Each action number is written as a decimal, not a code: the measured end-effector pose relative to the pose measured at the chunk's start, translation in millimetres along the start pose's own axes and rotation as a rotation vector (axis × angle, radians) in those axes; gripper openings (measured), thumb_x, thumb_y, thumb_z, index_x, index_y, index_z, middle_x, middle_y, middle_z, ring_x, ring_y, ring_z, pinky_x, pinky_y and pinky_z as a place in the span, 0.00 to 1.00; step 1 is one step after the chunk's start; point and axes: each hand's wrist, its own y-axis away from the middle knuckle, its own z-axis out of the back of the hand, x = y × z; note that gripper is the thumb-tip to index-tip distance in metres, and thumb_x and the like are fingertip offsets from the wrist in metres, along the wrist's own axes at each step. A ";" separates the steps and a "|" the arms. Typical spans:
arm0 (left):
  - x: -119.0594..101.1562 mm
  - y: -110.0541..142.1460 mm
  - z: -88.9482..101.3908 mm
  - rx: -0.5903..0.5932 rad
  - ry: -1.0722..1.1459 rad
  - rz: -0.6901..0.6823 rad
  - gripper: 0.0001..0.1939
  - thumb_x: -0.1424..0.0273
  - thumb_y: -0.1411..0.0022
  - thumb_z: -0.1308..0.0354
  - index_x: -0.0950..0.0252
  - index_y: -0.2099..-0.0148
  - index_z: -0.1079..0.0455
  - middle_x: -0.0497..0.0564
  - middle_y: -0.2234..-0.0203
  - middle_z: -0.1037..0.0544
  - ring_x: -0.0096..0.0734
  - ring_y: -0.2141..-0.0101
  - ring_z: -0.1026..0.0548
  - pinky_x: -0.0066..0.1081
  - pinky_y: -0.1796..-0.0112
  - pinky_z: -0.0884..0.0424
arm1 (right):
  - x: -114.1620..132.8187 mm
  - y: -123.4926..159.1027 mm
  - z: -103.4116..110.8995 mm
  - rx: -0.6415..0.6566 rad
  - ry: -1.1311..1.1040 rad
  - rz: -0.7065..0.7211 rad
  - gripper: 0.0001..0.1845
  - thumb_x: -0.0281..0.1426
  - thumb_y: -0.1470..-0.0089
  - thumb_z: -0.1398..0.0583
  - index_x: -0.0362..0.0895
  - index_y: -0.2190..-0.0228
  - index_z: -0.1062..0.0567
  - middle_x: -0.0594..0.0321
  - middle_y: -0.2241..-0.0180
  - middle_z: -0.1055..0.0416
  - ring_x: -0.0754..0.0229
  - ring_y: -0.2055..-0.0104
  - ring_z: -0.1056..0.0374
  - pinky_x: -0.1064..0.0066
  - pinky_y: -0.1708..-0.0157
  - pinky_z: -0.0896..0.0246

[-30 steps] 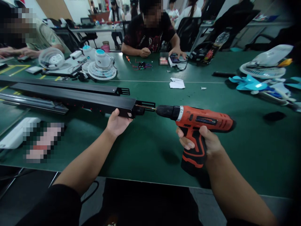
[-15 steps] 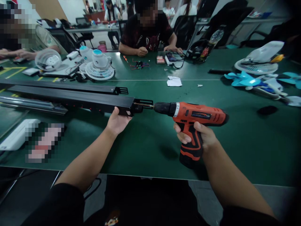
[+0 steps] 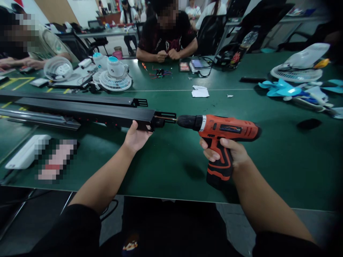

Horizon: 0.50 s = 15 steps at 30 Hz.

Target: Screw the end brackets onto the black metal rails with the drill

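Observation:
A long black metal housing (image 3: 88,113) lies across the green table (image 3: 166,160), its right end lifted a little. My left hand (image 3: 137,137) grips that end from below, fingers wrapped round it. My right hand (image 3: 227,153) is closed on the grip of an orange and black cordless drill (image 3: 222,134), held level. The drill's bit (image 3: 166,118) reaches into the bracket at the housing's right end.
A second black rail (image 3: 80,100) and a grey rail (image 3: 40,119) lie behind the housing. Small white fans (image 3: 115,75) stand at the back left, blue fan blades (image 3: 284,89) and a fan grille (image 3: 297,73) at the right. Paper scraps (image 3: 199,92) lie mid-table. People sit opposite and at left.
The drill and the housing hold almost the same pose. The person opposite has drawn both hands together in front of the chest.

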 end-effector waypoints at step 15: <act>-0.3 -1.4 2.5 -0.033 0.004 0.007 0.22 0.51 0.38 0.31 0.60 0.50 0.22 0.54 0.55 0.17 0.40 0.56 0.18 0.34 0.62 0.21 | -1.3 -0.9 5.2 -0.008 0.053 -0.036 0.19 0.41 0.49 0.31 0.40 0.63 0.22 0.61 0.72 0.30 0.68 0.80 0.44 0.72 0.80 0.43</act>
